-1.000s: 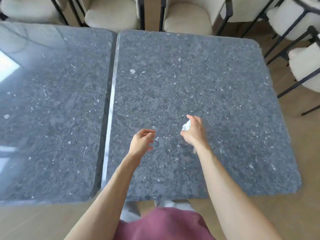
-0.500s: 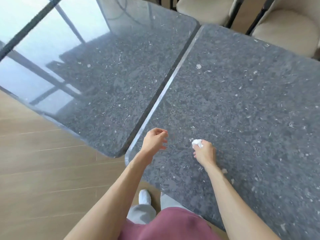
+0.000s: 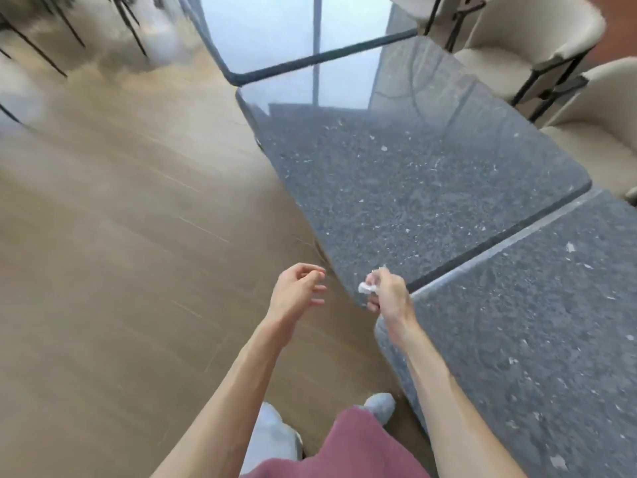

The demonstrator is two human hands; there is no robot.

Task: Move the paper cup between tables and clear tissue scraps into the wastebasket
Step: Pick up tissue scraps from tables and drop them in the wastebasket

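Beside grey tables (image 3: 431, 188), right hand (image 3: 387, 294) pinches tissue scrap (image 3: 366, 288).

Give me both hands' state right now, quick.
Left hand: open, fingers loosely curled, holding nothing.
Right hand: pinching a white tissue scrap.

Both forearms are bare and extend forward from the lower edge of the view, roughly parallel, the right one angled slightly inward. The left hand (image 3: 298, 293) is held out at about waist level, palm turned toward the right, fingers loosely curled and spread apart, holding nothing; the thumb sits uppermost. The right hand (image 3: 387, 293) is level with it and just beside it, back of the hand facing right, wrist slightly bent. Its thumb and curled fingers pinch a small white tissue scrap (image 3: 366, 288), which protrudes on the left side of the hand. The hands do not touch.
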